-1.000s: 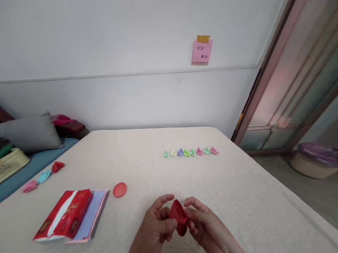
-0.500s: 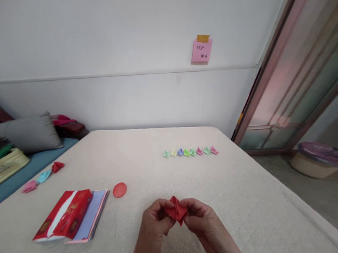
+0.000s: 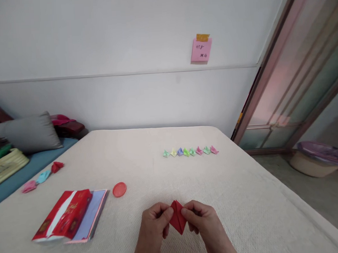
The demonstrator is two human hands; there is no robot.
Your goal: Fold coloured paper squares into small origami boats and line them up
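Between my two hands is a small folded piece of red paper (image 3: 178, 219), diamond-shaped with a crease down its middle and one point facing me. My left hand (image 3: 157, 220) pinches its left corner between thumb and fingers. On the right corner, my right hand (image 3: 199, 217) has the same kind of pinch. The paper is held just over the cream table cover (image 3: 148, 166). A shallow round red lid (image 3: 119, 190) lies to the left, apart from my hands.
At the left, a red-and-white packet (image 3: 65, 215) rests on a stack of coloured paper (image 3: 91, 215). Several crumpled-looking folded pieces (image 3: 43, 176) lie beyond it. A row of small folded paper shapes (image 3: 186, 151) stands toward the back. A pink note (image 3: 201, 50) hangs on the wall.
The red paper has turned from a partly spread shape to a flatter diamond with its point toward me. My thumbs have moved up onto its front face.
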